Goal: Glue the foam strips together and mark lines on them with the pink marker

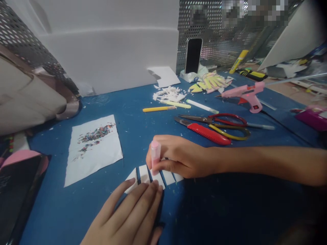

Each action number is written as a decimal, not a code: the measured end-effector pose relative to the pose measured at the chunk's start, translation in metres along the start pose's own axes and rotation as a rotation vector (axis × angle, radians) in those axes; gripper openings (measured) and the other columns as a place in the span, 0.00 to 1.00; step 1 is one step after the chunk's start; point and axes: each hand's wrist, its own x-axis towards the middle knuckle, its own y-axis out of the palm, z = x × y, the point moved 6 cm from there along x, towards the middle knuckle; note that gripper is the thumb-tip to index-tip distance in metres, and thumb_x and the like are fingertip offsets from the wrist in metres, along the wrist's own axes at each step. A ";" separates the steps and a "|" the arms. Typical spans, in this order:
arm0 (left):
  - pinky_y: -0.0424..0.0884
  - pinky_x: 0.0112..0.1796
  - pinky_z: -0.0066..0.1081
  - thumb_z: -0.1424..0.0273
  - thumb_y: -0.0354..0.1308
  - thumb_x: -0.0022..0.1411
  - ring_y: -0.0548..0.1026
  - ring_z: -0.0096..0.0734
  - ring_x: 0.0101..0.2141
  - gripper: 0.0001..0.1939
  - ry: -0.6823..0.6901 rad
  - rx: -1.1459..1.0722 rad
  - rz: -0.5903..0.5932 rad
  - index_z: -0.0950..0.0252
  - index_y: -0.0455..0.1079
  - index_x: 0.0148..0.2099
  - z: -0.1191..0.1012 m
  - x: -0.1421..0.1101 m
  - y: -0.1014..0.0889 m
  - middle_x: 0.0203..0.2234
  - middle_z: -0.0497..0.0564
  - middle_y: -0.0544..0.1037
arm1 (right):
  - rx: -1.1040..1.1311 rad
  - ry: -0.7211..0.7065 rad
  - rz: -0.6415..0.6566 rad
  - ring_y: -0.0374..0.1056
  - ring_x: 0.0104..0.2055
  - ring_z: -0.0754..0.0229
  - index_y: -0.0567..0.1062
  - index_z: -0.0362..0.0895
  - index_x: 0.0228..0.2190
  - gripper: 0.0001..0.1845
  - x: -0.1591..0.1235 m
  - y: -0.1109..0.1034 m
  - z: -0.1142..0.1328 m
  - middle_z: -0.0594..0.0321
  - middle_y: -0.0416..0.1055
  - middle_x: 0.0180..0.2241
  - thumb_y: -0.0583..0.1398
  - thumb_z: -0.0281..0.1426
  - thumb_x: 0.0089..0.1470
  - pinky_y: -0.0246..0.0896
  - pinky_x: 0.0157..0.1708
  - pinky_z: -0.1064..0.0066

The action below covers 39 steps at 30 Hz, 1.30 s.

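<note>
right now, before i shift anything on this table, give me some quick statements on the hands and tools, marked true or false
1. The right hand holds a pink marker. True.
2. The left hand is closed in a fist. False: the left hand is extended, its tips on the white pieces.
3. The red cutter lies beside the scissors. True.
4. The glue gun is blue. False: the glue gun is mostly pink.
5. The coloured flakes lie on a white sheet. True.
6. The phone with the pale frame lies flat. False: that phone is propped up.
</note>
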 end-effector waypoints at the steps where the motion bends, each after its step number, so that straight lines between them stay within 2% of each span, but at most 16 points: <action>1: 0.50 0.65 0.34 0.63 0.50 0.71 0.75 0.27 0.48 0.15 -0.005 -0.004 0.001 0.63 0.75 0.51 0.000 0.000 0.000 0.46 0.44 0.82 | 0.012 0.000 0.001 0.63 0.39 0.60 0.73 0.39 0.32 0.15 0.000 -0.001 0.000 0.57 0.74 0.37 0.52 0.32 0.68 0.58 0.44 0.69; 6: 0.50 0.65 0.33 0.63 0.51 0.71 0.75 0.27 0.48 0.15 -0.019 -0.019 0.011 0.62 0.75 0.50 0.000 0.001 0.001 0.46 0.44 0.82 | 0.035 -0.014 -0.019 0.65 0.39 0.60 0.73 0.39 0.32 0.12 0.000 -0.003 0.000 0.57 0.75 0.36 0.54 0.29 0.66 0.60 0.43 0.69; 18: 0.50 0.65 0.34 0.63 0.50 0.71 0.75 0.28 0.48 0.16 -0.020 -0.017 0.032 0.63 0.75 0.50 -0.001 0.001 0.002 0.46 0.45 0.82 | 0.065 -0.037 -0.018 0.65 0.38 0.61 0.73 0.39 0.31 0.10 0.000 -0.002 -0.002 0.57 0.75 0.35 0.55 0.27 0.65 0.60 0.41 0.70; 23: 0.49 0.65 0.33 0.63 0.50 0.71 0.75 0.28 0.48 0.16 0.000 -0.016 0.033 0.63 0.75 0.51 -0.002 0.001 0.000 0.46 0.45 0.81 | 0.050 -0.096 -0.014 0.63 0.36 0.62 0.71 0.40 0.33 0.08 -0.002 0.000 0.001 0.58 0.73 0.34 0.55 0.28 0.65 0.59 0.42 0.68; 31: 0.49 0.65 0.34 0.63 0.52 0.70 0.76 0.30 0.48 0.16 0.029 0.005 0.026 0.63 0.75 0.52 0.001 0.000 0.001 0.46 0.46 0.81 | -0.113 -0.221 0.063 0.58 0.35 0.62 0.67 0.42 0.33 0.09 -0.002 0.006 0.009 0.62 0.69 0.31 0.52 0.31 0.67 0.55 0.42 0.69; 34: 0.49 0.65 0.34 0.63 0.51 0.70 0.76 0.29 0.47 0.16 0.028 -0.001 0.037 0.63 0.75 0.52 0.000 0.001 0.000 0.47 0.45 0.81 | -0.156 -0.195 0.034 0.59 0.35 0.61 0.69 0.41 0.33 0.11 -0.002 0.004 0.003 0.61 0.70 0.31 0.53 0.32 0.67 0.55 0.41 0.68; 39: 0.50 0.65 0.33 0.65 0.53 0.70 0.75 0.29 0.48 0.14 -0.005 -0.051 0.066 0.63 0.75 0.52 0.003 0.004 -0.002 0.47 0.45 0.81 | -0.132 -0.110 -0.007 0.63 0.40 0.59 0.74 0.41 0.32 0.15 -0.004 -0.002 -0.005 0.57 0.73 0.33 0.53 0.33 0.67 0.57 0.45 0.66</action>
